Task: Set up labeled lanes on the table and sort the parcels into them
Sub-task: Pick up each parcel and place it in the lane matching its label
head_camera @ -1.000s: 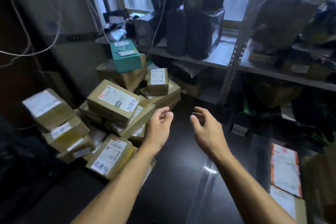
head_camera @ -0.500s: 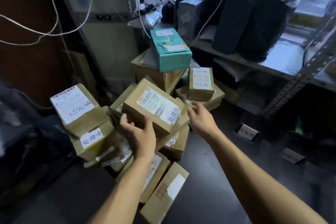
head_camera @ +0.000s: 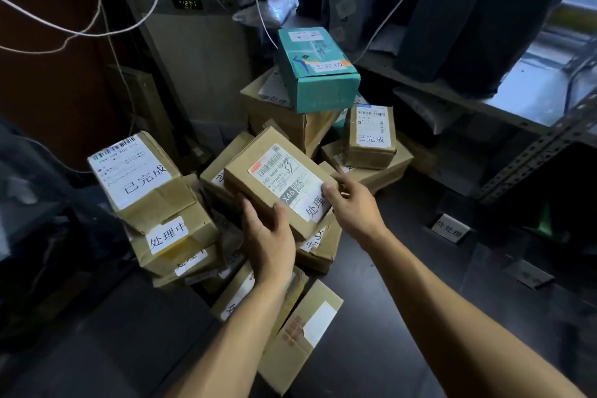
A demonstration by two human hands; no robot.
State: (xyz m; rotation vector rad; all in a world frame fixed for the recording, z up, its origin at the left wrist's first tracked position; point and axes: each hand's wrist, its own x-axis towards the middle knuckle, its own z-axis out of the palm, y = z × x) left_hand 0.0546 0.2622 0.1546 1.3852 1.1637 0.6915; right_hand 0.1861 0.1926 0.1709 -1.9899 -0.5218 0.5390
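A heap of brown cardboard parcels with white labels lies on the dark table (head_camera: 381,317). Both hands grip one brown parcel (head_camera: 258,171) on top of the heap; its label reads 处理中. My left hand (head_camera: 269,239) holds its near left corner, my right hand (head_camera: 353,205) its right end. A teal parcel (head_camera: 318,71) marked 已完成 sits on top at the back. A small brown parcel (head_camera: 370,137) marked 已完成 stands to the right. At the left, a parcel (head_camera: 139,178) marked 已完成 rests on another marked 处理中. A lane label card (head_camera: 450,231) lies on the table at the right.
A metal shelf (head_camera: 533,97) with black bags stands at the back right, its slotted leg (head_camera: 529,155) slanting down beside the heap. White cables (head_camera: 97,19) hang at the upper left. A second card (head_camera: 529,275) lies at the right. Dark bags (head_camera: 29,203) crowd the left edge.
Both hands went from open above the table to the heap and closed on the top brown parcel. My view moved closer and to the left.
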